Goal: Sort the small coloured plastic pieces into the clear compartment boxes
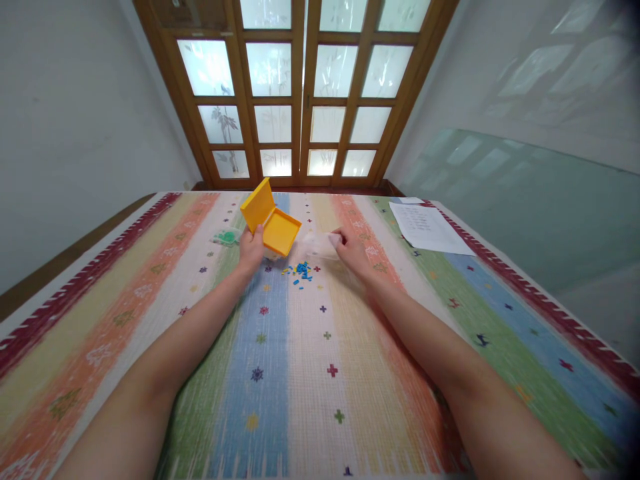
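Observation:
My left hand point(251, 247) grips an open yellow hinged box point(271, 217) and holds it tilted above the striped cloth. Its lid stands up at the left. Just below the box's low edge lies a small heap of tiny blue and yellow pieces point(300, 271) on the cloth. My right hand point(351, 250) is closed on a clear plastic bag point(316, 244) that lies beside the box, to the right of the heap.
A striped, patterned cloth point(300, 373) covers the whole table. A second clear bag with green pieces point(227, 237) lies left of the box. A printed sheet of paper point(425, 228) rests at the far right. Wooden glazed doors point(300, 93) stand behind the table.

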Demonstrator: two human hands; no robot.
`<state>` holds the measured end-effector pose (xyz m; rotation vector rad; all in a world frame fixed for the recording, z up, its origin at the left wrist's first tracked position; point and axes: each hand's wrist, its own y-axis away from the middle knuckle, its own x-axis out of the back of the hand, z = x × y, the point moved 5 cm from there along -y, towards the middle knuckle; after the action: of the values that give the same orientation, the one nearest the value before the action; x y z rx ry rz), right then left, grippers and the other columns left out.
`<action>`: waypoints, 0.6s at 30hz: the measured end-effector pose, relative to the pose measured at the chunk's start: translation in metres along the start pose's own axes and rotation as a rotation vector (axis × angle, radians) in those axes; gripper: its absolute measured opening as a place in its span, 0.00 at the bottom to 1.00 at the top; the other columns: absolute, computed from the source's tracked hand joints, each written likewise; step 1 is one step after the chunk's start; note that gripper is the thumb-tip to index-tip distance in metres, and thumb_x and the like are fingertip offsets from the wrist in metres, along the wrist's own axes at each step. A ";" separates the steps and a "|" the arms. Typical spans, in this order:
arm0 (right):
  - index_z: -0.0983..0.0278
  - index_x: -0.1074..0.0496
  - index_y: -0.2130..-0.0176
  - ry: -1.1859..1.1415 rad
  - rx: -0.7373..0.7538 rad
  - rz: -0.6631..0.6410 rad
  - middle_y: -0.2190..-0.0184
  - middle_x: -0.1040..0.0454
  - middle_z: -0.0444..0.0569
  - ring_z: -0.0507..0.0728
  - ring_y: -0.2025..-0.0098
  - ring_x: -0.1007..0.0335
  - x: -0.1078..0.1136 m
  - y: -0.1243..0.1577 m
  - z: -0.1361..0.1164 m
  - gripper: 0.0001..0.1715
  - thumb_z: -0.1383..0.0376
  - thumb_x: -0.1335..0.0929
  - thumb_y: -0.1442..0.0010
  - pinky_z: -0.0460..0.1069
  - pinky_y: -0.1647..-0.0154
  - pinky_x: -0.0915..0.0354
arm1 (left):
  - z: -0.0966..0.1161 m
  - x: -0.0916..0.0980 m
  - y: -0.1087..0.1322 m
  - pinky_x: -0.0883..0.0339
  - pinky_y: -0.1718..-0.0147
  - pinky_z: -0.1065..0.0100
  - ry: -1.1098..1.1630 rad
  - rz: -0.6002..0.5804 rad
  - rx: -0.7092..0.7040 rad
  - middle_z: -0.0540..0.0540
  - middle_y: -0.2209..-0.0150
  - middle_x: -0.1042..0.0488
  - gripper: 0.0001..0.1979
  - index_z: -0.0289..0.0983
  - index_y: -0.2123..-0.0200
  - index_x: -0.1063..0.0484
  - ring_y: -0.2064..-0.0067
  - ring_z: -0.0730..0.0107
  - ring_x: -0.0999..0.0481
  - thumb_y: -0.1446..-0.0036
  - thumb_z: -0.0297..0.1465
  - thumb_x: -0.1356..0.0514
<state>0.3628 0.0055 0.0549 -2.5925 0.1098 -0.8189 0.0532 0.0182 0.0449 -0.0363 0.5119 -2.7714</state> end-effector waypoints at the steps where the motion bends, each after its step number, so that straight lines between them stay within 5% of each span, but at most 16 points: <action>1: 0.61 0.26 0.61 -0.097 -0.084 0.005 0.66 0.25 0.49 0.56 0.67 0.29 0.002 -0.005 0.016 0.15 0.55 0.36 0.37 0.48 0.67 0.38 | -0.001 -0.002 -0.002 0.24 0.55 0.63 0.027 -0.012 0.020 0.43 0.47 0.21 0.19 0.43 0.45 0.30 0.48 0.60 0.20 0.35 0.44 0.42; 4: 0.62 0.27 0.56 -0.308 -0.327 0.054 0.62 0.24 0.50 0.54 0.71 0.29 0.008 -0.016 0.062 0.18 0.55 0.37 0.39 0.45 0.76 0.41 | 0.001 -0.016 -0.007 0.23 0.56 0.62 0.079 -0.082 0.079 0.43 0.47 0.21 0.19 0.42 0.43 0.29 0.50 0.61 0.19 0.37 0.37 0.43; 8: 0.61 0.28 0.52 -0.411 -0.428 0.114 0.66 0.25 0.47 0.52 0.76 0.33 0.021 -0.023 0.096 0.21 0.53 0.33 0.42 0.44 0.81 0.42 | 0.006 -0.047 -0.012 0.22 0.58 0.62 0.136 -0.240 0.194 0.42 0.49 0.19 0.20 0.40 0.46 0.24 0.54 0.61 0.18 0.43 0.31 0.40; 13: 0.60 0.28 0.46 -0.443 -0.450 0.148 0.67 0.26 0.46 0.53 0.77 0.32 0.038 -0.025 0.105 0.27 0.55 0.31 0.44 0.44 0.83 0.40 | -0.008 -0.081 -0.019 0.24 0.60 0.65 0.105 -0.359 0.417 0.40 0.48 0.20 0.24 0.38 0.48 0.23 0.57 0.63 0.18 0.51 0.25 0.36; 18: 0.60 0.28 0.50 -0.454 -0.403 0.161 0.61 0.25 0.49 0.56 0.65 0.27 0.046 -0.027 0.104 0.25 0.51 0.30 0.43 0.47 0.74 0.28 | -0.009 -0.101 -0.019 0.25 0.57 0.65 0.038 -0.616 0.439 0.39 0.51 0.18 0.25 0.37 0.48 0.21 0.56 0.62 0.17 0.54 0.27 0.31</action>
<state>0.4581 0.0587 0.0135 -3.0225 0.3757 -0.1443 0.1422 0.0704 0.0467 -0.0458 -0.1470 -3.4250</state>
